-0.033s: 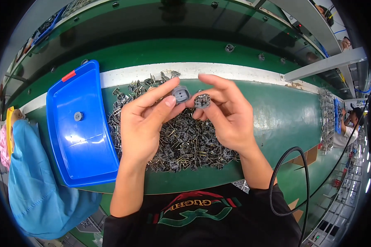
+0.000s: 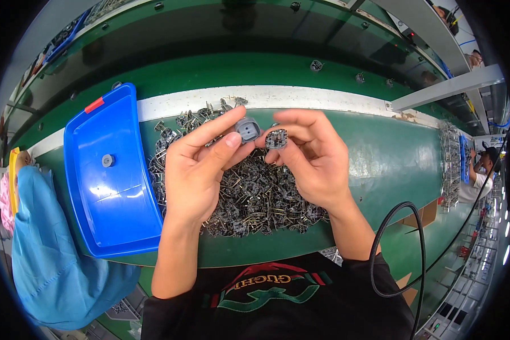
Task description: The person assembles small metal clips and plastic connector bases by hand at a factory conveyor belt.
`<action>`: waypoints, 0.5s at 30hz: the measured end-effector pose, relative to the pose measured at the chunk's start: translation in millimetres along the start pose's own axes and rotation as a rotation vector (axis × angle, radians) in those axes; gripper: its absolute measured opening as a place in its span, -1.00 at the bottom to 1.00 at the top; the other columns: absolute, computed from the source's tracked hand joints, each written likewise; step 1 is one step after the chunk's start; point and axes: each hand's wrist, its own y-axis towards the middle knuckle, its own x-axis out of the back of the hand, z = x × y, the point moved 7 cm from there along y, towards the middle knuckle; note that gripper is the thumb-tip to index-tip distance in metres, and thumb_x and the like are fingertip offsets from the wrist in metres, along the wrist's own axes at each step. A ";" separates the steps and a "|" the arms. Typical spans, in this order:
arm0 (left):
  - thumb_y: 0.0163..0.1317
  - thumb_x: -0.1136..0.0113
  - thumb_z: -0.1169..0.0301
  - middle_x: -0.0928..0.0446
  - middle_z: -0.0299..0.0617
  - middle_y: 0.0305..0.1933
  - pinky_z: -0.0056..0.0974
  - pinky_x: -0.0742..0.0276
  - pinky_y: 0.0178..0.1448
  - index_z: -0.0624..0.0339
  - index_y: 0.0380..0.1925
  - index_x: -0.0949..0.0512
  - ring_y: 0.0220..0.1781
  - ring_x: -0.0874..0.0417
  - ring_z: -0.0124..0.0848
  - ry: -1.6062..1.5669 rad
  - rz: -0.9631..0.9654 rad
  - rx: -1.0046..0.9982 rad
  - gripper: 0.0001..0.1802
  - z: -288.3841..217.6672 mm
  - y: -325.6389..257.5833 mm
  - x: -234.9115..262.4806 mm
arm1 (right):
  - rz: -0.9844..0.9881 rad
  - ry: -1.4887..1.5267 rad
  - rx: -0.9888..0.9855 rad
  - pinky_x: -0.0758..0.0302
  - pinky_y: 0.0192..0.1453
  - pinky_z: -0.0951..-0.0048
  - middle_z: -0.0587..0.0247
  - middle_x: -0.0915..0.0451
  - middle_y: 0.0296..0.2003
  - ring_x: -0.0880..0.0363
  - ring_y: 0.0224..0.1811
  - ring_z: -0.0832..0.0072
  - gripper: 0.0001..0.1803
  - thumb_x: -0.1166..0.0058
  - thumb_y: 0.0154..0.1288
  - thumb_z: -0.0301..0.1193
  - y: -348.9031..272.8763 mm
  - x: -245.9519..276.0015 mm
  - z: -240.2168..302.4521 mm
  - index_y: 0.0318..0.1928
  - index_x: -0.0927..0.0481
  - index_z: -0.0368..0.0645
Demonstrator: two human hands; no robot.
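Observation:
Between the thumb and fingers of my left hand (image 2: pixel 195 164) is a small grey plastic cap (image 2: pixel 247 131), its hollow side with two small holes toward me. My right hand (image 2: pixel 317 158) pinches a round dark component (image 2: pixel 276 139) with fine metal details on its face. The two pieces are held close to each other, slightly apart. Below my hands spreads a heap of dark components with metal pins (image 2: pixel 260 198); my hands and wrists hide part of it.
Left of the heap stands a blue tray (image 2: pixel 105 221) with one small round grey part (image 2: pixel 108 160) in it. Beyond a white rail (image 2: pixel 323 97) runs a green belt (image 2: pixel 209 68) carrying scattered parts. A black cable (image 2: pixel 422 243) loops at right. Blue cloth (image 2: pixel 56 249) hangs at left.
My right forefinger has bent down a little. The dark component has shifted very slightly left and turned in my right hand. My left hand has barely moved.

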 end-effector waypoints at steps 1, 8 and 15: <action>0.31 -0.14 0.61 -0.58 0.01 0.05 -0.27 -0.67 0.13 0.40 0.07 -0.53 0.07 -0.66 -0.27 0.006 0.001 0.004 -0.68 0.3 0.1 1.6 | -0.004 0.006 -0.001 -0.58 -0.20 0.54 0.16 -0.68 -0.24 -0.64 -0.34 0.56 -0.73 -0.12 0.27 -0.66 0.9 1.7 -3.6 0.00 -0.58 -0.32; 0.33 -0.11 0.60 -0.57 0.05 0.07 -0.23 -0.66 0.16 0.38 0.15 -0.44 0.09 -0.65 -0.24 -0.169 0.069 0.032 -0.62 11.4 1.1 2.2 | -0.010 -0.482 0.409 -0.45 -0.48 0.60 0.28 -0.61 -0.45 -0.52 -0.54 0.63 -0.69 -0.26 0.10 -0.67 0.4 -2.5 20.6 -0.09 -0.65 -0.25; 0.30 -0.13 0.62 -0.53 0.08 0.14 -0.17 -0.65 0.18 0.38 0.11 -0.44 0.12 -0.63 -0.27 -0.267 0.135 0.026 -0.63 20.8 0.6 2.1 | -0.077 -0.467 0.488 -0.39 -0.54 0.58 0.28 -0.55 -0.47 -0.47 -0.59 0.62 -0.77 -0.32 0.06 -0.64 2.7 -10.6 22.0 -0.22 -0.68 -0.24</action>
